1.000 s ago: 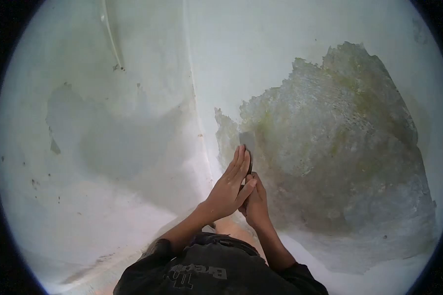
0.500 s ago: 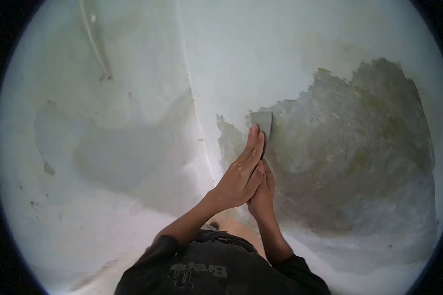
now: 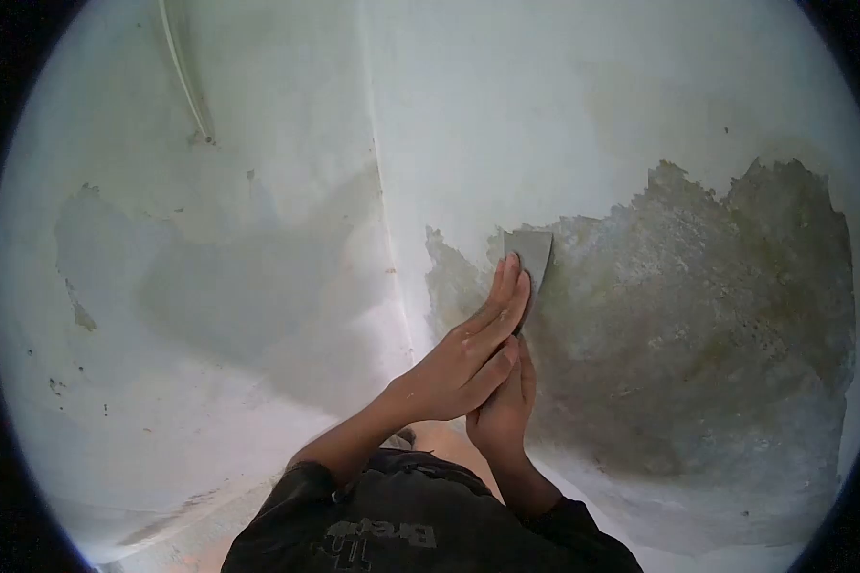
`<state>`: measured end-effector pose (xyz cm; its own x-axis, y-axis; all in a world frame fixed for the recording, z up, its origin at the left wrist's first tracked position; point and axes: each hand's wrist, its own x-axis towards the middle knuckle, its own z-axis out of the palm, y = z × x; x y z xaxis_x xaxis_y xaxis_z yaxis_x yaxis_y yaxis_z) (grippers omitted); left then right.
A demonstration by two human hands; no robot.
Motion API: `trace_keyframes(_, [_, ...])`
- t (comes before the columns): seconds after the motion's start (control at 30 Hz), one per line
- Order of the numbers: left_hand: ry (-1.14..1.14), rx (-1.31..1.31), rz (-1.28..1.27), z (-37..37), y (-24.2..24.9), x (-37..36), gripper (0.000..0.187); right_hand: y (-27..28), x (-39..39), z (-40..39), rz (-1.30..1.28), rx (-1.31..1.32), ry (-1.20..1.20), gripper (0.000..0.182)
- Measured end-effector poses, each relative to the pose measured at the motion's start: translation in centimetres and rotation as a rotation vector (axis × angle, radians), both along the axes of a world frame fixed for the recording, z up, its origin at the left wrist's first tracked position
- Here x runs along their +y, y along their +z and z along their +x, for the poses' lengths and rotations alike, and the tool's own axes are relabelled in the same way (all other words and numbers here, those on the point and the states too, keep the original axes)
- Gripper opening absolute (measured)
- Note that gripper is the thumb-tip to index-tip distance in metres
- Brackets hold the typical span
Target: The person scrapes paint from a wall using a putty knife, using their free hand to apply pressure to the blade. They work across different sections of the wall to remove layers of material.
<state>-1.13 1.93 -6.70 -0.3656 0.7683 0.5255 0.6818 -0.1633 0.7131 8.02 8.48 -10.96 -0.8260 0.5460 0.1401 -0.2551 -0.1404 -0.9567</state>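
A flat grey scraper blade (image 3: 531, 253) rests against the right-hand wall, at the upper left edge of a large scraped patch (image 3: 698, 325) of bare grey-green plaster. My left hand (image 3: 468, 353) lies flat with straight fingers pressed on the back of the blade. My right hand (image 3: 503, 411) sits just under it, closed around the tool's handle, which is mostly hidden. Both forearms come up from my dark sleeves at the bottom of the view.
A wall corner (image 3: 384, 210) runs down just left of my hands. The left wall has a dull grey patch (image 3: 210, 277) and flaking paint. A thin white conduit (image 3: 186, 76) runs up the left wall. White painted wall (image 3: 564, 105) lies above the scraped patch.
Both hands have pushed the scraper blade upward and slightly right along the wall. The view has tilted, so the scraped patch sits lower in the frame.
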Motion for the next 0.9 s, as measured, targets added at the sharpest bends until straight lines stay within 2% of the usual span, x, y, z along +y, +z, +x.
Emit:
trace_keyframes(0.03, [-0.003, -0.005, -0.001, 0.2, -0.3, -0.1, 0.063, 0.2, -0.2, 0.2, -0.001, -0.005, -0.003, 0.053])
trace_keyframes(0.1, [-0.027, 0.007, 0.008, 0.4, -0.5, -0.2, 0.064, 1.1, -0.6, 0.2, -0.571, 0.131, 0.035, 0.054])
trace_keyframes(0.13, [-0.03, 0.016, 0.007, 0.1, -0.2, 0.0, 0.064, 1.3, -0.4, 0.0, -0.571, 0.14, 0.035, 0.054])
trace_keyframes(0.2, [-0.043, -0.003, 0.046, 0.0, 0.2, 0.2, 0.065, 1.3, 0.0, 0.5, 0.069, 0.004, -0.027, 0.052])
trace_keyframes(0.23, [-0.038, -0.013, 0.041, 0.1, 0.3, 0.2, 0.065, 1.4, 0.0, 0.7, 0.065, -0.005, -0.022, 0.052])
trace_keyframes(0.3, [-0.025, 0.002, 0.067, 0.2, 0.8, 0.2, 0.066, 1.7, 0.2, 0.6, 0.291, -0.063, -0.013, 0.054])
trace_keyframes(0.33, [-0.03, 0.015, 0.07, 0.1, 1.1, 0.2, 0.066, 2.1, 0.1, 0.6, 0.294, -0.051, -0.02, 0.054])
trace_keyframes(0.4, [-0.094, 0.035, 0.036, 0.8, 1.1, 0.0, 0.066, 2.8, -0.6, 1.3, 0.025, 0.031, -0.031, 0.053])
trace_keyframes(0.5, [-0.062, 0.029, 0.096, 0.2, 1.9, 0.7, 0.067, 3.6, 0.2, 0.5, -0.107, 0.006, -0.03, 0.055])
trace_keyframes(0.63, [-0.114, 0.029, 0.026, 0.5, 2.5, 0.2, 0.066, 2.8, -0.5, 1.2, 0.043, 0.065, -0.062, 0.058])
trace_keyframes(0.7, [-0.085, 0.067, 0.047, 0.6, 2.4, 0.6, 0.066, 3.6, -0.1, 1.5, -0.163, 0.085, 0.015, 0.063])
trace_keyframes(0.73, [-0.09, 0.051, 0.037, 1.1, 2.4, 0.2, 0.066, 4.1, -0.1, 1.4, -0.093, -0.023, -0.021, 0.064])
trace_keyframes(0.77, [-0.089, 0.044, 0.035, 0.9, 3.1, -0.1, 0.067, 4.1, -0.2, 1.7, -0.095, -0.018, -0.026, 0.064])
trace_keyframes(0.83, [-0.095, 0.061, 0.036, 0.6, 3.7, -0.4, 0.068, 4.0, -0.6, 2.2, 0.116, 0.002, 0.032, 0.066])
trace_keyframes(0.87, [-0.103, 0.054, 0.011, 0.9, 3.3, -0.6, 0.069, 3.0, -0.8, 2.2, 0.262, 0.085, -0.014, 0.061])
trace_keyframes(0.9, [-0.109, 0.049, -0.012, 0.8, 3.1, -0.6, 0.07, 4.0, -0.9, 1.6, 0.271, 0.106, -0.016, 0.061])
